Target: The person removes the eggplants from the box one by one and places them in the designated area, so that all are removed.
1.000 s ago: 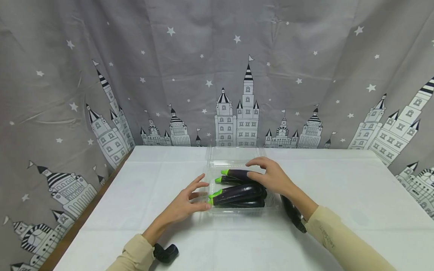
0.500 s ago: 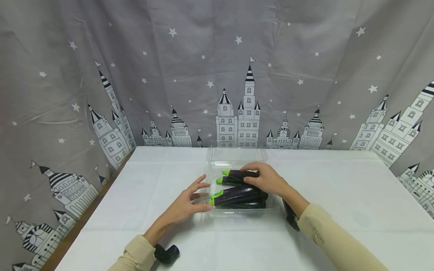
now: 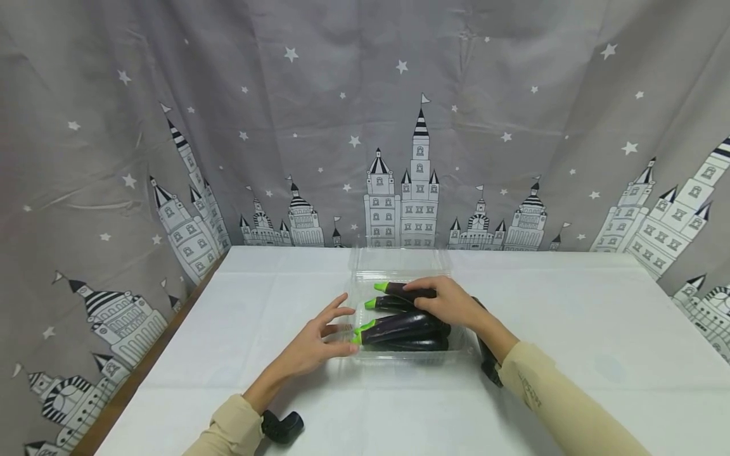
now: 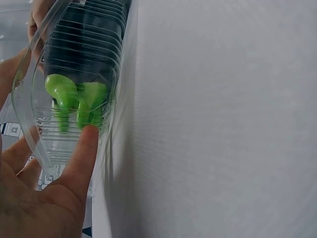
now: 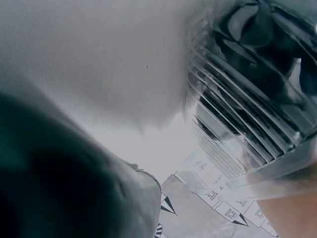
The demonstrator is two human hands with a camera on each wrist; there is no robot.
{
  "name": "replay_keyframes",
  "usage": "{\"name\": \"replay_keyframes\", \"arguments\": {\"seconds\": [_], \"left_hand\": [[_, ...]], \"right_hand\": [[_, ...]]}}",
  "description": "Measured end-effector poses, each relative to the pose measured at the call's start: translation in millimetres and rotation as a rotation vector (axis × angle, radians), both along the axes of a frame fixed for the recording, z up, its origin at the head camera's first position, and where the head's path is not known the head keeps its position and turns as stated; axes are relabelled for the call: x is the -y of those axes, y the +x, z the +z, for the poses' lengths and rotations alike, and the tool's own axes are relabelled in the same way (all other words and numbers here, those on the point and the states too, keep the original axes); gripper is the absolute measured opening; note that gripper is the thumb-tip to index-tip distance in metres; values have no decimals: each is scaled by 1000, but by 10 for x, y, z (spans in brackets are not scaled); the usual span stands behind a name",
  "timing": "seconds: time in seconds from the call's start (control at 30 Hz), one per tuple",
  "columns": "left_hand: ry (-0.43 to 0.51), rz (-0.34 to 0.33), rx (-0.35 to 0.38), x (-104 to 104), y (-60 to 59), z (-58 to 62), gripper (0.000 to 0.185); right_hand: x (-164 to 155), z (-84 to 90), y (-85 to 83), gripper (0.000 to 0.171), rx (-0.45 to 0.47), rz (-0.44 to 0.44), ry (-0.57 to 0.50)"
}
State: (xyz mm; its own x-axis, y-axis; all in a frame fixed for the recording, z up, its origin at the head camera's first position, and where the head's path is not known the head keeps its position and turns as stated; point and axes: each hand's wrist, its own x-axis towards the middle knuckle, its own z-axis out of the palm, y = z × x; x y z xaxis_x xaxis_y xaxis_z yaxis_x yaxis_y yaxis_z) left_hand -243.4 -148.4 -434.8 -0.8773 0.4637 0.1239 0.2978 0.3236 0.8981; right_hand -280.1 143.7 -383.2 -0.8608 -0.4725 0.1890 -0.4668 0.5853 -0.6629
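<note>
Several dark purple eggplants (image 3: 405, 327) with green stem ends lie in a clear plastic clamshell box (image 3: 399, 356), whose lid (image 3: 399, 258) is folded back. My right hand (image 3: 441, 301) reaches in from the right and grips the rearmost eggplant (image 3: 395, 289) with thumb and fingers over its dark body. At the box's left side, my left hand (image 3: 313, 342) has its fingers spread and its thumb at the near corner. In the left wrist view, a fingertip (image 4: 89, 134) meets the clear wall in front of the green stems (image 4: 63, 91).
A white cloth (image 3: 274, 278) covers the table, with a grey castle-print curtain (image 3: 319, 126) behind. A black device (image 3: 282, 427) sits by the left cuff. Under the right forearm shows a long dark shape (image 3: 490, 367); a blurred dark form (image 5: 59, 178) fills the right wrist view's lower left.
My right hand has moved slightly left and closed its fingers onto the rearmost eggplant. My left hand stays in place at the box.
</note>
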Motion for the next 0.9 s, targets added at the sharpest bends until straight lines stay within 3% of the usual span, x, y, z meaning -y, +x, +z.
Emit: {"name": "replay_keyframes", "arguments": {"seconds": [0.9], "left_hand": [[10, 1, 2, -19, -6, 5, 64]], "right_hand": [[-5, 13, 25, 32, -47, 33, 3]]}}
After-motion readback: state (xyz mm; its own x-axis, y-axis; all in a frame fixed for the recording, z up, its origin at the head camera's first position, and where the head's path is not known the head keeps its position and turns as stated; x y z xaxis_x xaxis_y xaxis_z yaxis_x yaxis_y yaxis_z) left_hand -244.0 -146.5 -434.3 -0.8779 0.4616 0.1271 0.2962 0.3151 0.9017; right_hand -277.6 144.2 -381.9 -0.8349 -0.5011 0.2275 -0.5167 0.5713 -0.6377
